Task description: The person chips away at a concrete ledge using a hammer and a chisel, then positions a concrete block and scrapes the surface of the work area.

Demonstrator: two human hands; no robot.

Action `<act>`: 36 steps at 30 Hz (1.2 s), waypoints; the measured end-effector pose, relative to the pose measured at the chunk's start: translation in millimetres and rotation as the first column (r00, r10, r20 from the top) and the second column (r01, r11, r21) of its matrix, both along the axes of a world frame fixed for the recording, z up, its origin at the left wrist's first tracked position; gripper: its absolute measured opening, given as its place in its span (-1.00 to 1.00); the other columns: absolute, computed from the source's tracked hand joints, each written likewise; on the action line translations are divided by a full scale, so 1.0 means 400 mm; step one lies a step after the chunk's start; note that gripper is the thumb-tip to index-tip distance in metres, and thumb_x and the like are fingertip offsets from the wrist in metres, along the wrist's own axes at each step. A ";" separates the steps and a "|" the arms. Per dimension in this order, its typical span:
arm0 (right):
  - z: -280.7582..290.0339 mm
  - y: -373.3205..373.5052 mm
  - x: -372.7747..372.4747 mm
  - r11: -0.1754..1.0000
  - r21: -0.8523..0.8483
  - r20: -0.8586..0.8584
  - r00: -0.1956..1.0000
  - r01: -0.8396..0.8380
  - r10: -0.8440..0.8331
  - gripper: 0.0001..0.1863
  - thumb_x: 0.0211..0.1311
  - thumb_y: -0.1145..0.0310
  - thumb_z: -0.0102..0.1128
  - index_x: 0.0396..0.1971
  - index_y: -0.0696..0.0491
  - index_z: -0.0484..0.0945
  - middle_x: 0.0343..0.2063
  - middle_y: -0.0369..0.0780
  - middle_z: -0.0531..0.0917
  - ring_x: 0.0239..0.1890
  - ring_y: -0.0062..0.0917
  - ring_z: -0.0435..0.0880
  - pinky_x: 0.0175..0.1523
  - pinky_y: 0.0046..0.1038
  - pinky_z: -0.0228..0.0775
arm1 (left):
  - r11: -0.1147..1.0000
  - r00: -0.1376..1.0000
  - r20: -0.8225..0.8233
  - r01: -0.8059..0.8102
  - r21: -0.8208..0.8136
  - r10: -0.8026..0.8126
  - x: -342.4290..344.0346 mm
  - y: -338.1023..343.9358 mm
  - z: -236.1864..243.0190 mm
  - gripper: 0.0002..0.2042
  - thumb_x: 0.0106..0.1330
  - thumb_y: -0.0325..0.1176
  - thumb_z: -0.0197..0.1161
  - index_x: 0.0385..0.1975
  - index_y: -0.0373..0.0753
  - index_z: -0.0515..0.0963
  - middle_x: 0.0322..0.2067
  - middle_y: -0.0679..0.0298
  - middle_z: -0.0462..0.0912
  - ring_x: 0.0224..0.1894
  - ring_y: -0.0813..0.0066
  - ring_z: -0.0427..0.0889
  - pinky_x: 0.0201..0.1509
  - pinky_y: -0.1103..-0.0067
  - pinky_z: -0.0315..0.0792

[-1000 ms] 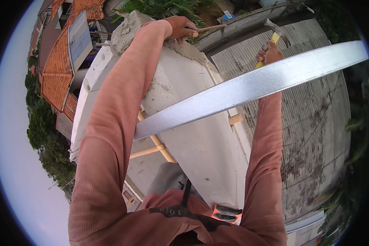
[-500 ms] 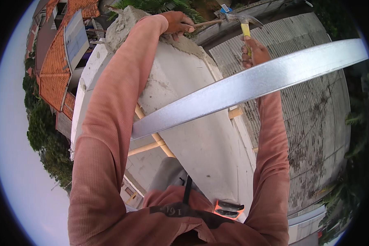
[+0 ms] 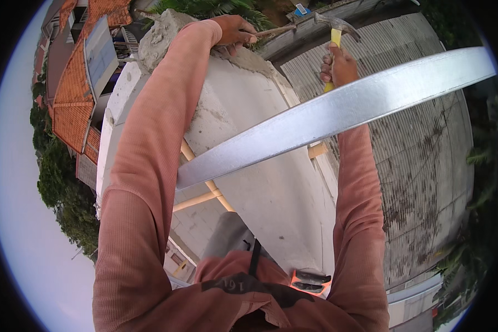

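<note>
Hammer (image 3: 336, 36) in the right hand (image 3: 343, 67), fingers curled tightly round its yellow handle, is raised beyond the far right corner of the pale concrete ledge (image 3: 254, 116). Its head is near, yet apart from, the tip of a thin brown rod (image 3: 276, 31), which the left hand (image 3: 235, 32) pinches between closed fingers over the ledge's far edge (rough mortar (image 3: 252, 62) coats that edge).
</note>
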State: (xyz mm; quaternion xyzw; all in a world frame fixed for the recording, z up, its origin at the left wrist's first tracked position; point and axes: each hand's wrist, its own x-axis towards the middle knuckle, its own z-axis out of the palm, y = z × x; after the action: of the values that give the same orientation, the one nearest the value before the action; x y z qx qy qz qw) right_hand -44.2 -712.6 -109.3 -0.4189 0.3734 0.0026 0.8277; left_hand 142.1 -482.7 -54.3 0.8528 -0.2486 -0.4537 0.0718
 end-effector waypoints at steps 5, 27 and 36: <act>-0.064 -0.061 -0.002 0.996 0.033 -0.019 0.997 0.082 -0.081 -0.73 0.47 0.26 0.05 -0.02 0.13 0.43 -0.55 -0.37 0.32 -0.68 -0.76 0.19 -0.62 -0.62 0.07 | 0.998 0.998 -0.025 -0.061 -0.023 0.060 0.001 -0.008 0.005 -0.57 0.45 -0.06 0.20 0.20 -0.14 0.55 -0.49 0.31 0.60 -0.46 0.41 0.75 -0.26 0.43 0.59; -0.060 -0.062 -0.016 0.949 0.130 0.075 0.951 0.287 -0.298 -0.67 0.50 0.21 0.07 0.03 0.15 0.42 -0.58 -0.38 0.28 -0.65 -0.77 0.20 -0.62 -0.65 0.08 | 0.999 1.000 0.005 -0.003 0.041 0.003 -0.005 -0.018 0.040 -0.65 0.48 -0.07 0.16 0.04 -0.17 0.60 -0.50 0.34 0.59 -0.43 0.50 0.72 -0.29 0.51 0.57; -0.020 -0.053 -0.013 1.000 -0.002 0.067 0.998 -0.009 0.010 -0.71 0.51 0.22 0.04 -0.01 0.14 0.41 -0.57 -0.38 0.29 -0.65 -0.77 0.19 -0.60 -0.63 0.11 | 0.998 0.999 -0.028 0.044 0.041 -0.043 0.022 0.007 -0.005 -0.62 0.46 -0.06 0.16 0.10 -0.16 0.58 -0.48 0.31 0.60 -0.43 0.45 0.73 -0.27 0.48 0.57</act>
State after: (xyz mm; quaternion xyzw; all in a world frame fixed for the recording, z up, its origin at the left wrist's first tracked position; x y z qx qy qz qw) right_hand -49.4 -733.8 -117.4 -0.4212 0.3435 -0.0078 0.8393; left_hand 151.0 -479.9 -56.2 0.8423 -0.2567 -0.4716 0.0476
